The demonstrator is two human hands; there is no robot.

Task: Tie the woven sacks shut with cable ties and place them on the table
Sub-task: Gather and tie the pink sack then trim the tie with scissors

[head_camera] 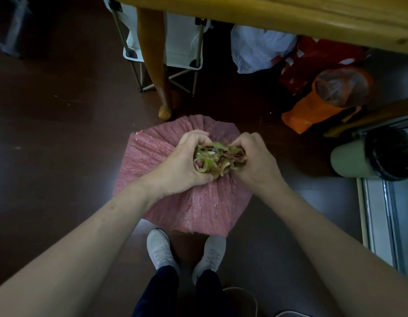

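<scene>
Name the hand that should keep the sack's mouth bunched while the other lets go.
Left, probably: the left hand wraps most of the gathered mouth of the pink woven sack, while the right hand grips only one edge.

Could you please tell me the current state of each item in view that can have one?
Pink woven sack: standing on the floor.
Sack mouth: bunched together, no cable tie visible.
Left hand: grips the bunched mouth.
Right hand: grips the bunched mouth too.
Bin: open-topped, black liner fitted.
</scene>
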